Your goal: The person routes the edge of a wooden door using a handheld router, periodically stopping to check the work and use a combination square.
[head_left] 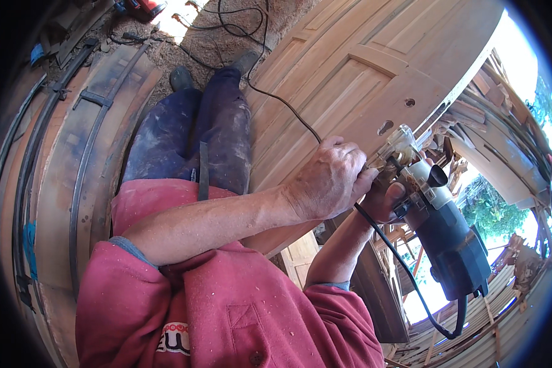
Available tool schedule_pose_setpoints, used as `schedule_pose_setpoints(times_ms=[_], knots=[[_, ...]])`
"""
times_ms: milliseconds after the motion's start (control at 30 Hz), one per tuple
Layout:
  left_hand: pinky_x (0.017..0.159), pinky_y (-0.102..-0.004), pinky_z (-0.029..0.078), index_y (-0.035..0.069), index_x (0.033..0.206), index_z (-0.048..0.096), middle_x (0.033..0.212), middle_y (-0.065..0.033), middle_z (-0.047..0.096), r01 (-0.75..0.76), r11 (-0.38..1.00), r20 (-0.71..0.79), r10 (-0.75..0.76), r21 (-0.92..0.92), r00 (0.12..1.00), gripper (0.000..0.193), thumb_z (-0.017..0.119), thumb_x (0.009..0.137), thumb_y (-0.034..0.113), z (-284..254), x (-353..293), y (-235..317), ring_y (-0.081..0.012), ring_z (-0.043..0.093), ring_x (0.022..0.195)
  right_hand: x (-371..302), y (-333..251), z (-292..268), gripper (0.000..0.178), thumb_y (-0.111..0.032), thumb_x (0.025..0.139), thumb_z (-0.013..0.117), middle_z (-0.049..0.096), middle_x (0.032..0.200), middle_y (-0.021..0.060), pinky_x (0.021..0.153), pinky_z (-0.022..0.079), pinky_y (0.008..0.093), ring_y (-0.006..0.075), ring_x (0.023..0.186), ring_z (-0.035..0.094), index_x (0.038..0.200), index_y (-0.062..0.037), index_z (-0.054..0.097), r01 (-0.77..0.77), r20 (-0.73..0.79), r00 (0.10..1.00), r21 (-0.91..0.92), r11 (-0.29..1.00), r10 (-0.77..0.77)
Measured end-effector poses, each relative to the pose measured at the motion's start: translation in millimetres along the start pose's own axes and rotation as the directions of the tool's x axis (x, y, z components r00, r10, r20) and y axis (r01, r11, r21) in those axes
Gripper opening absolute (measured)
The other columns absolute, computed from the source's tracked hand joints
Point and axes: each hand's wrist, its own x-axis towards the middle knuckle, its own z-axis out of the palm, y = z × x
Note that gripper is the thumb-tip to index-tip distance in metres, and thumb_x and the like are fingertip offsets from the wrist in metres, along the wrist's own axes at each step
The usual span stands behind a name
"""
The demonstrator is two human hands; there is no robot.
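Observation:
A black router point(449, 248) with a clear plastic base is held tilted beside the edge of a panelled wooden door point(374, 101). My right hand point(383, 201) is wrapped round the router near its base, its fingers partly hidden behind the tool. My left hand point(331, 178) reaches across, with thumb and fingers closed on the side of the base; the exact part gripped is hidden. The black power cord point(291, 109) runs behind my left hand and loops below to the router's tail end. Two holes show in the door near its edge.
Long boards with metal bar clamps point(95, 132) lie along the left. Loose cable point(227, 27) and a red tool point(142, 8) rest on the sawdust-covered ground at the top. Stacked wood offcuts point(497, 144) fill the right side, beyond the door's edge.

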Motion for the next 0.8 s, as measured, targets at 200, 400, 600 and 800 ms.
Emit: schedule_pose_setpoints(times_ms=[200,400,600,800], knots=[[0.078,-0.0461,0.049,-0.003,0.075,0.056,0.072,-0.0210,0.058,0.005,1.000,0.003,-0.005,0.008,1.000,0.025,0.063,0.089,0.017,-1,5,0,-0.0403,0.061,0.075,1,-1,11,0.098,-0.042,0.069,0.089,0.049,0.135,0.0154,0.104,0.048,0.0440,0.0308,0.124,0.052,0.141,-0.0013,0.037,0.111,-0.072,0.991,-0.057,0.992,-0.115],[0.085,-0.0465,0.047,-0.004,0.079,0.059,0.073,-0.0197,0.059,-0.036,0.998,0.045,0.034,0.043,0.998,0.023,0.061,0.090,0.016,0,3,-1,-0.0379,0.062,0.076,-1,-6,13,0.096,-0.043,0.071,0.087,0.050,0.134,0.0167,0.097,0.053,0.0412,0.0296,0.121,0.054,0.140,0.0020,0.037,0.093,-0.060,0.993,-0.063,0.994,-0.097],[0.089,-0.0463,0.046,-0.003,0.081,0.062,0.077,-0.0172,0.060,-0.073,0.991,0.114,0.060,0.108,0.992,0.023,0.059,0.092,0.017,4,4,-4,-0.0339,0.063,0.079,-3,7,0,0.083,-0.034,0.079,0.081,0.051,0.137,0.0195,0.103,0.047,0.0474,0.0333,0.122,0.054,0.142,0.0005,0.040,0.143,-0.054,0.988,-0.059,0.988,-0.146],[0.087,-0.0468,0.047,-0.002,0.079,0.062,0.077,-0.0158,0.059,-0.074,0.990,0.112,0.061,0.119,0.992,0.023,0.059,0.092,0.018,5,6,-4,-0.0333,0.062,0.078,-2,2,15,0.082,-0.036,0.078,0.081,0.053,0.134,0.0191,0.099,0.050,0.0472,0.0332,0.118,0.056,0.141,-0.0018,0.041,0.194,-0.105,0.974,-0.075,0.978,-0.201]])
